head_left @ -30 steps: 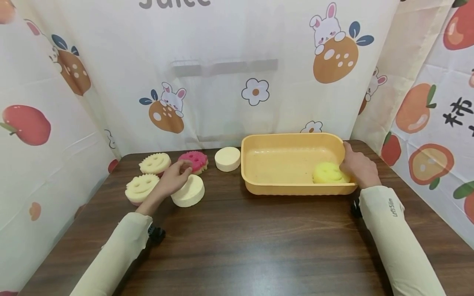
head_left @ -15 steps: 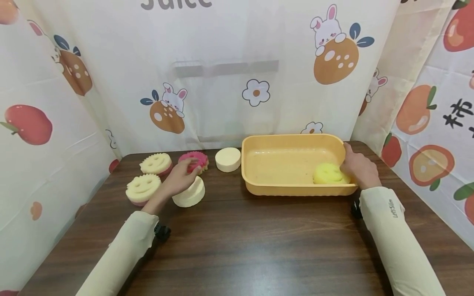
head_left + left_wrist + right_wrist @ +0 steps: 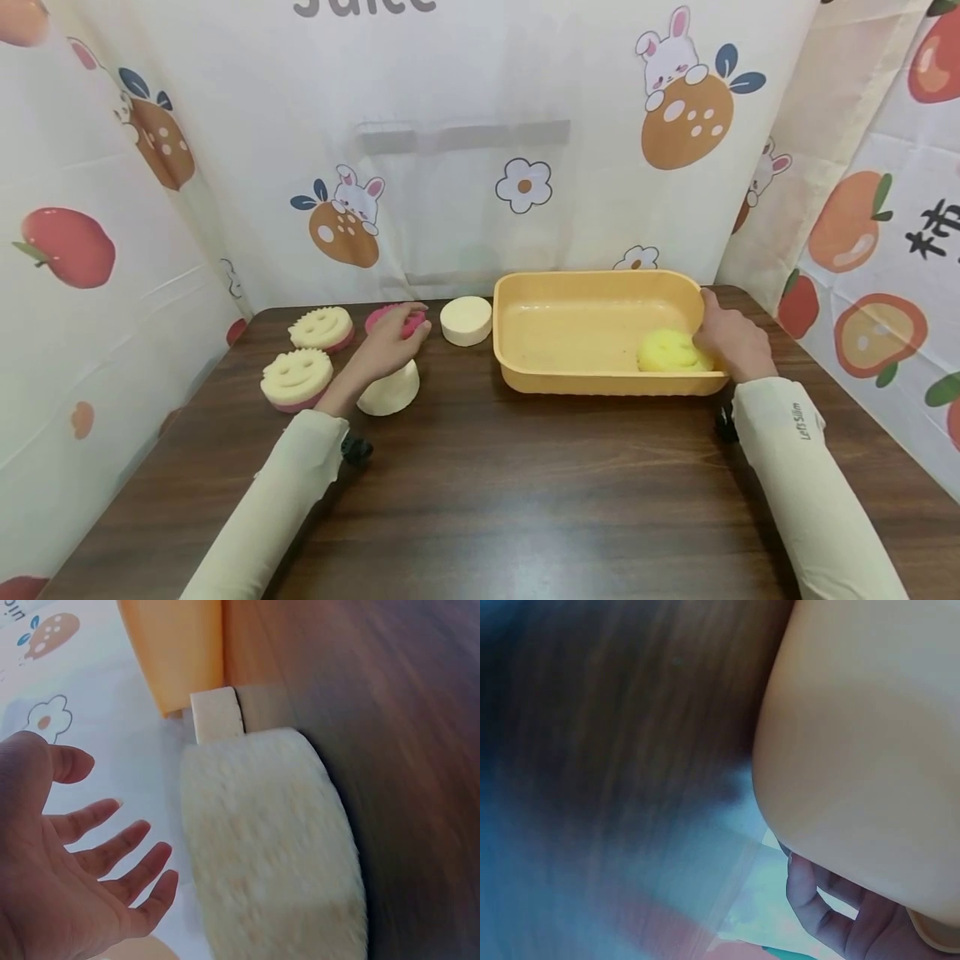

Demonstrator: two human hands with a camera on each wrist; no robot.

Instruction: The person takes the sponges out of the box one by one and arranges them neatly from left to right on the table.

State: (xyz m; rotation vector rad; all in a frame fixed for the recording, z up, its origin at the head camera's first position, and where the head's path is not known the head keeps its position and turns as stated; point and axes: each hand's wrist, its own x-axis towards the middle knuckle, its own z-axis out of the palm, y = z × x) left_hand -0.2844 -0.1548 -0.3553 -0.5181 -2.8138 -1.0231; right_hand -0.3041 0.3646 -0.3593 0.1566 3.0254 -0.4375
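Note:
My left hand (image 3: 386, 346) hovers over a cream round sponge (image 3: 392, 393), its fingers reaching across a pink smiley sponge (image 3: 381, 317) that they partly hide. In the left wrist view, the fingers (image 3: 112, 859) are spread and hold nothing, beside the cream sponge's thick side. At the right end of a yellow plastic basin (image 3: 600, 383), my right hand (image 3: 731, 337) grips the rim. The right wrist view has its bent fingers (image 3: 802, 889) against the basin's outer wall. A yellow smiley sponge (image 3: 671, 352) lies inside the basin, near that hand.
Two cream-topped smiley sponges with pink undersides, a rear one (image 3: 321, 327) and a front one (image 3: 296, 377), lie to the left. Another cream round sponge (image 3: 466, 321) sits just left of the basin. A printed curtain (image 3: 450, 225) closes off the brown table's (image 3: 525, 483) back and sides.
My left hand has moved right and slightly forward, from beside the pink sponge to over it, with the fingers extending. My right hand, the basin and the sponges have stayed put.

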